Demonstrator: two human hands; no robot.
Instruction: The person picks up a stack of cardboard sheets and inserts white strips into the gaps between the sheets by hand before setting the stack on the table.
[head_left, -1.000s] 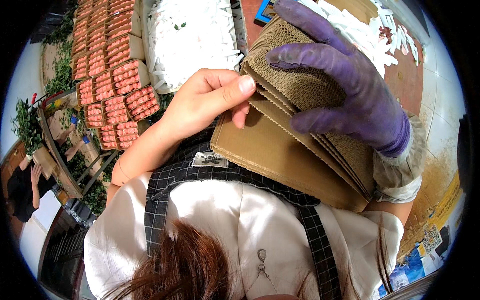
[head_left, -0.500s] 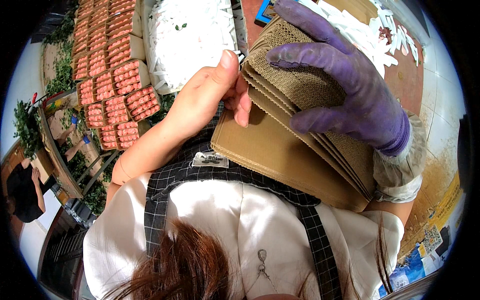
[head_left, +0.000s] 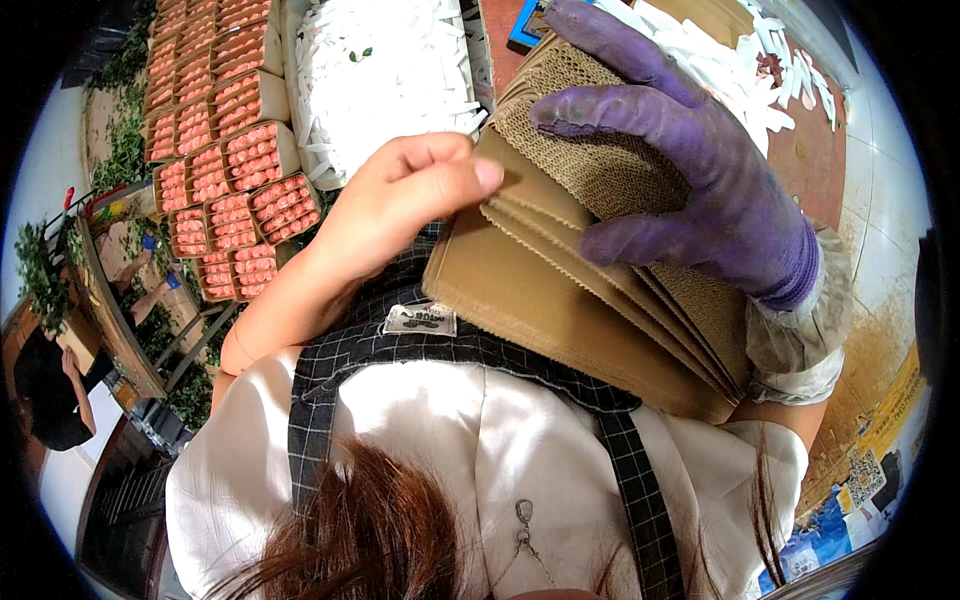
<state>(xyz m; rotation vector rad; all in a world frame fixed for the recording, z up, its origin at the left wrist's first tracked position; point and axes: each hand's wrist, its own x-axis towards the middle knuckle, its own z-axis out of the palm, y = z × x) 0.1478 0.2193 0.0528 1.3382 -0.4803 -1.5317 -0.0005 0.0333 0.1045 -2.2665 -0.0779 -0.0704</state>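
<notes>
Left hand pinches and gloved right hand holds cardboard sheets, long from far left to near right; red table far right.

Reddish-brown tabletop with loose white strips and a blue object on it

Left hand: bare, thumb stretched rightward, fingers curled behind it
Left forearm: bare, slants up from lower left
Right hand: purple-gloved, fingers spread in a wide grip, thumb apart, pointing left
Right wrist: covered by glove cuff
Hands: near each other, not touching
</notes>
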